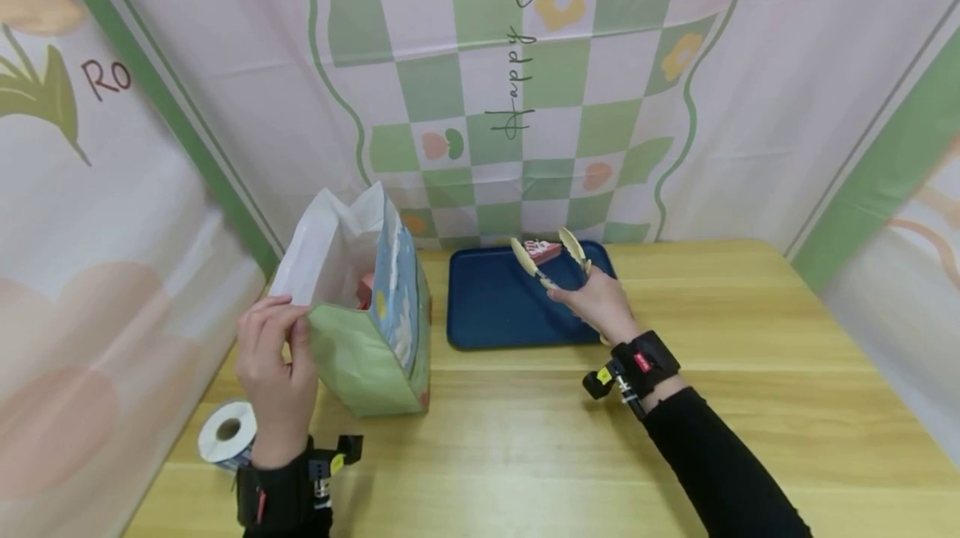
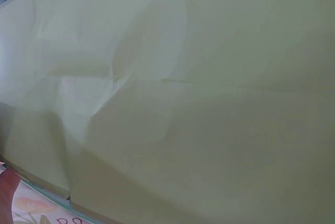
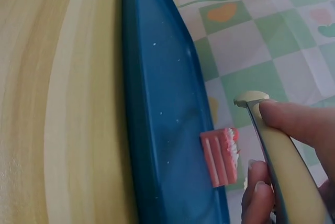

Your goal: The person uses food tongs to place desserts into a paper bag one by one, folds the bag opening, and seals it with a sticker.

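Note:
My left hand (image 1: 279,354) pinches the near top edge of a green and blue paper bag (image 1: 367,367), which stands upright with its mouth spread. Something red (image 1: 365,291) shows inside it. In the left wrist view the bag's side (image 2: 209,140) fills nearly everything. My right hand (image 1: 602,304) grips tongs with cream tips (image 1: 523,256), their arms spread apart. Between and beyond those tips, a pink cake slice (image 1: 542,250) with white topping lies at the far edge of a dark blue tray (image 1: 487,309). The right wrist view shows the slice's ridged pink side (image 3: 217,158).
Left of the bag, behind my left wrist, a roll of white labels (image 1: 217,438) stands on the wooden table (image 1: 510,446). A patterned cloth (image 1: 495,62) hangs right behind the tray, and more cloth walls in both sides.

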Tool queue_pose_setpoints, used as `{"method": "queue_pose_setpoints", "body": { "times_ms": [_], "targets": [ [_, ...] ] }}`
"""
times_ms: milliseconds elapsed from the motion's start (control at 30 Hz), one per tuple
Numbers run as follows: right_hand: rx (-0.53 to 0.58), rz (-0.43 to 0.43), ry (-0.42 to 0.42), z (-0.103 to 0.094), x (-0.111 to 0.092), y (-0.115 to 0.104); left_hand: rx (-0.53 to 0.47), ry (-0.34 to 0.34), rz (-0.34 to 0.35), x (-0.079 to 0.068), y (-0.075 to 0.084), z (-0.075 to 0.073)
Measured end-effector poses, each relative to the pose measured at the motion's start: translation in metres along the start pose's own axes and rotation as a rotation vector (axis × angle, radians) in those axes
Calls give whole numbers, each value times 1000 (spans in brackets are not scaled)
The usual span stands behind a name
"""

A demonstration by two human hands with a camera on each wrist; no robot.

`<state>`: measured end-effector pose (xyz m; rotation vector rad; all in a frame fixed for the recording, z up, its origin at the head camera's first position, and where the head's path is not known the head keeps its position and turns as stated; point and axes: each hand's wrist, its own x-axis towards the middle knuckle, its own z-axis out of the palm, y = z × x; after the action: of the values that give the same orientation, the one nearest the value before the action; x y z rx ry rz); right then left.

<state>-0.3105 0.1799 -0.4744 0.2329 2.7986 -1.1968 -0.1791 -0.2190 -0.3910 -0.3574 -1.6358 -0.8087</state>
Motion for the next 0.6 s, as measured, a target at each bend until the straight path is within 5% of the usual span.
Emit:
{"method": "queue_pose_setpoints", "body": {
  "times_ms": [600],
  "targets": [
    [-117, -14, 40, 14, 11, 15, 7, 2, -4, -3, -2, -1]
  ]
}}
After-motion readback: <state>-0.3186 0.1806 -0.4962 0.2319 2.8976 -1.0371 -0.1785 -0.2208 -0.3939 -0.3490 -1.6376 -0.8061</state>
